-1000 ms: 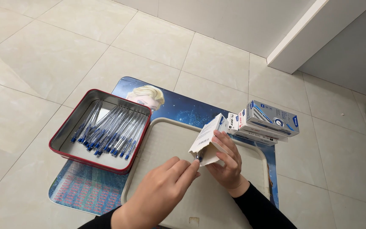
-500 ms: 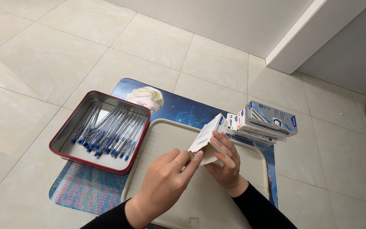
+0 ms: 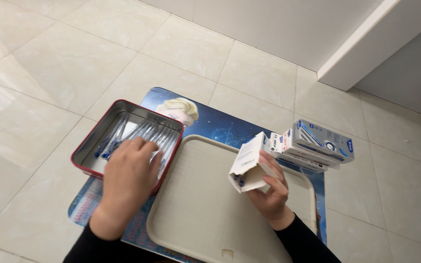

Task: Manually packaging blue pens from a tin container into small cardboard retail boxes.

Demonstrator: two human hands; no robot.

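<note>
While glossy cream floor tiles [image 3: 64, 63] are spreading out under everything, a person is working low over a blue printed picture mat [image 3: 220, 124] lying flat on the floor. A beige rectangular plastic tray [image 3: 196, 214] is resting on the mat, and a red-rimmed shallow metal tin [image 3: 93, 146] is sitting just beside it to the left, filled with blue ballpoint pens [image 3: 159, 136]. The left hand [image 3: 127, 175] is reaching into the tin, fingers spread over the pens; whether it is gripping one cannot be told. The right hand [image 3: 269, 187] is closing around a small white cardboard pen box [image 3: 249, 163], holding it tilted above the tray with its open end downward. Stacked blue-and-white pen boxes [image 3: 317, 143] are lying at the tray's far right corner. A pale grey wall [image 3: 293, 24] and a white skirting edge [image 3: 376, 39] are bordering the floor.
</note>
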